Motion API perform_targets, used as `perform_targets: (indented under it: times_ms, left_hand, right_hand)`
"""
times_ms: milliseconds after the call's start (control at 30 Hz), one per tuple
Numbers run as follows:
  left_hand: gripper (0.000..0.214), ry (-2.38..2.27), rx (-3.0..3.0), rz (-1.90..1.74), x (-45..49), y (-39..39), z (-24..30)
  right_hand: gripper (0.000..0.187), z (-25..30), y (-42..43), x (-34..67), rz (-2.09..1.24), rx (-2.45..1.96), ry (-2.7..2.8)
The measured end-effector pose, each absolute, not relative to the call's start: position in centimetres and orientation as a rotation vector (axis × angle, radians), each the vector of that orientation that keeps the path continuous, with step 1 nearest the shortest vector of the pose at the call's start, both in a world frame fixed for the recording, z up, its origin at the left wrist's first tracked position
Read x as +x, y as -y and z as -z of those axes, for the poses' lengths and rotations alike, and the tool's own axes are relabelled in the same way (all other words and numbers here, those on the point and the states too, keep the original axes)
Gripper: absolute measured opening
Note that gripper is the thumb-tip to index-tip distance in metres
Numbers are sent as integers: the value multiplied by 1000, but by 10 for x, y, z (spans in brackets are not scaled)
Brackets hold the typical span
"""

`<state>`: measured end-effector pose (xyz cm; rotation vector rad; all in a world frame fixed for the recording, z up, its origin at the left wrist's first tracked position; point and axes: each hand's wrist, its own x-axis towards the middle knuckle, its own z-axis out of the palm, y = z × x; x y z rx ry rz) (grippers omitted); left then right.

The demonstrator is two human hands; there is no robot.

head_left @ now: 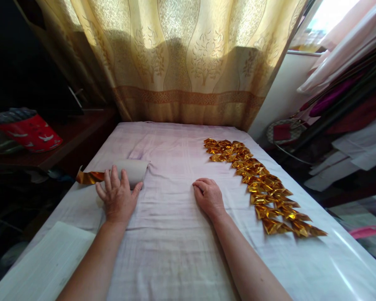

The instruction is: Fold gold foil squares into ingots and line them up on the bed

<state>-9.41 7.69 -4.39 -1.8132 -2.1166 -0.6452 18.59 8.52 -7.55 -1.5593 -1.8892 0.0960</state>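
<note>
My left hand (119, 198) lies with fingers spread on the near edge of a curled sheet of paper (133, 169), its grey-white side up. A shiny gold foil part (90, 177) shows left of the fingers; whether it belongs to the same sheet I cannot tell. My right hand (209, 195) rests on the cloth in the middle, fingers curled in, with nothing visible in it. To its right, apart from it, several folded gold foil pieces (260, 179) are laid in overlapping rows.
A pale cloth (175, 246) covers the table. A flat whitish sheet (50, 259) lies at the near left. Behind hangs a yellow curtain (181, 54). A red container (34, 131) stands on a dark cabinet at left. Clothes (360, 108) hang at right.
</note>
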Motion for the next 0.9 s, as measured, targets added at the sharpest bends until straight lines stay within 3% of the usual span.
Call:
perform_targets:
  times_ms: [567, 900]
  left_hand:
    - [39, 1821, -2052, 772, -84, -73, 42]
    - [16, 1612, -2498, 616, -24, -38, 23]
  right_hand:
    - [21, 72, -84, 185, -120, -1549, 1865]
    - [49, 69, -33, 179, -117, -1304, 1816]
